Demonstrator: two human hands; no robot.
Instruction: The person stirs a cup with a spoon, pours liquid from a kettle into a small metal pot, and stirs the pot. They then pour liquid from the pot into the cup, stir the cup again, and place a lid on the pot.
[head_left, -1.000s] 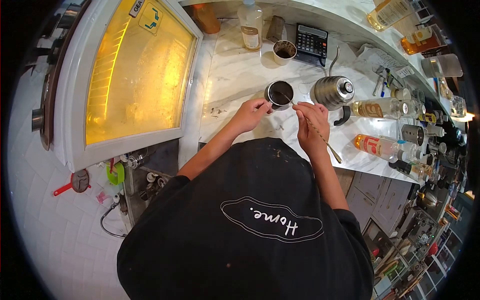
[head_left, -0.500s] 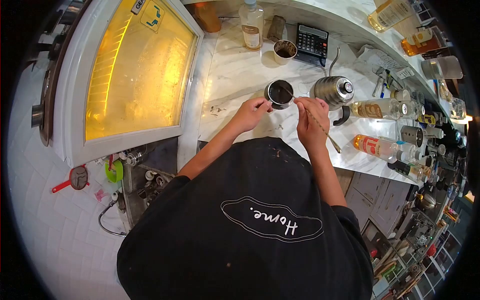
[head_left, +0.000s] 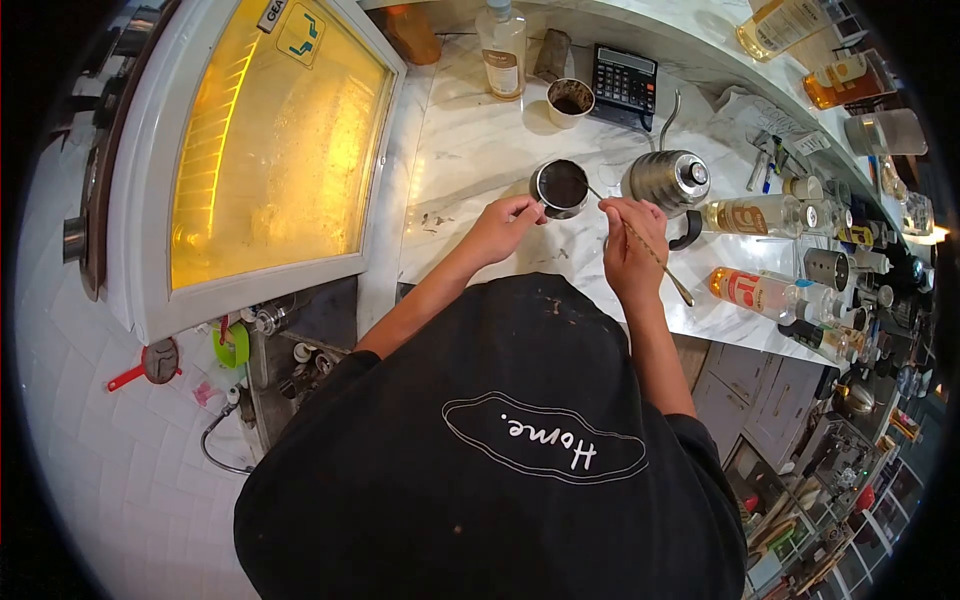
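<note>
A small metal cup (head_left: 540, 207) with dark contents (head_left: 562, 185) stands on the marble counter. My left hand (head_left: 508, 227) is closed at the cup's near left side, its fingertips on the cup or its handle. In my right hand (head_left: 635, 240) is a long bar spoon (head_left: 668, 272) with a twisted stem, gripped between the fingers. The spoon's thin end reaches to the cup's right rim. Just right of the cup stands a steel gooseneck kettle (head_left: 660, 178) with a black handle (head_left: 686, 231).
Behind the cup are a paper cup (head_left: 568, 115) with dark residue, a calculator (head_left: 624, 88) and a clear bottle (head_left: 502, 60). Several bottles (head_left: 750, 217) line the right side. On the left, a white-framed, yellow-lit glass door (head_left: 280, 150) borders the counter.
My right hand has shifted slightly right, drawing the spoon's end from over the cup's middle to its rim. My left hand stays at the cup.
</note>
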